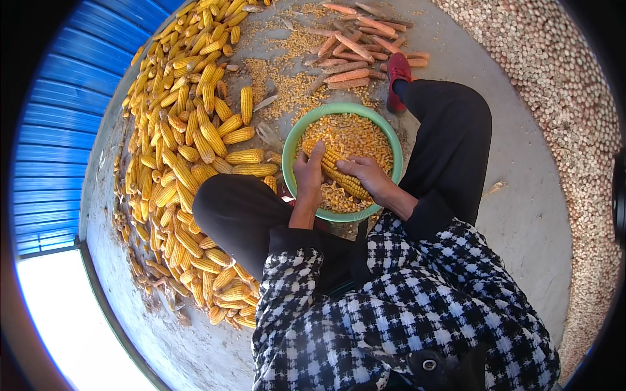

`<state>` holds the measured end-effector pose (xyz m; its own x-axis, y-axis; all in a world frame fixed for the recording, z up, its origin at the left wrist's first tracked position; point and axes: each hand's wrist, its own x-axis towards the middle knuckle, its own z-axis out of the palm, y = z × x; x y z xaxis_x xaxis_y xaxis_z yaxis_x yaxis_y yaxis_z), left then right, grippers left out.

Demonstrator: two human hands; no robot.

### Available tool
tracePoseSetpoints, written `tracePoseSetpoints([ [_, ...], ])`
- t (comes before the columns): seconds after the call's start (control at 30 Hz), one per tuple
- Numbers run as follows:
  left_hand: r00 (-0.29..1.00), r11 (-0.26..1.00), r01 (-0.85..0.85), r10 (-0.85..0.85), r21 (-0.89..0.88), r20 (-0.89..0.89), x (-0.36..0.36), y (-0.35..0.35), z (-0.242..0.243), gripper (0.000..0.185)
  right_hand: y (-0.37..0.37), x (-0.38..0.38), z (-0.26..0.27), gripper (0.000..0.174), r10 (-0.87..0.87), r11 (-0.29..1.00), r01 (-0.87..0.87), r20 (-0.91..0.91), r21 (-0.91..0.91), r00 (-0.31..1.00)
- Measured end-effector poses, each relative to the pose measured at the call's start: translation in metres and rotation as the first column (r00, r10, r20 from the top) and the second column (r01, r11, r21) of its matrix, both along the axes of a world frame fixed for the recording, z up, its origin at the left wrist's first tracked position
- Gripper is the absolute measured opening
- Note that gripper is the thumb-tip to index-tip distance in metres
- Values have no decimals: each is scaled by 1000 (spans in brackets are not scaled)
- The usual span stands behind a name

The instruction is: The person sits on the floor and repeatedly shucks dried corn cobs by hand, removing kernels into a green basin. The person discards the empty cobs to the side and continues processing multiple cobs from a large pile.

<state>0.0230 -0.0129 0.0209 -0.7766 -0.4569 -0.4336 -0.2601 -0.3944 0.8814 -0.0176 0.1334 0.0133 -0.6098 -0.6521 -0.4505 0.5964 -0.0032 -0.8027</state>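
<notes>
An ear of yellow corn (337, 166) lies slantwise in both my hands, above a green plastic basin (397, 146). My left hand (309, 168) grips its upper left end, thumb laid along the kernels. Around the lower right part is my right hand (369, 176), its thumb pressed on the rows near the middle. Most kernels in view are still on the cob; the underside is hidden. Loose corn kernels (352, 127) fill much of the basin, which stands on the floor between my legs.
To the left, a large heap of corn ears (186, 146) reaches past my knee. Bare reddish cobs (352, 54) lie beyond the basin, near scattered kernels (281, 88) and my red shoe (398, 73). A stack of cobs (552, 88) lines the right side; a blue corrugated wall (63, 127) stands left.
</notes>
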Motion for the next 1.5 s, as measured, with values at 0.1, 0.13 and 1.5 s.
tracePoseSetpoints([
  [0.1,996,999,2,-6,52,87,1,-3,4,39,1,1,-5,48,-3,1000,6,121,-24,993],
  [0.13,998,1000,-10,9,25,65,0,-3,5,38,0,1,-5,49,-44,998,48,111,-38,993],
  [1.5,976,997,-41,27,-61,-215,-2,1,2,31,-11,-8,1,53,-38,999,40,-311,2,950],
])
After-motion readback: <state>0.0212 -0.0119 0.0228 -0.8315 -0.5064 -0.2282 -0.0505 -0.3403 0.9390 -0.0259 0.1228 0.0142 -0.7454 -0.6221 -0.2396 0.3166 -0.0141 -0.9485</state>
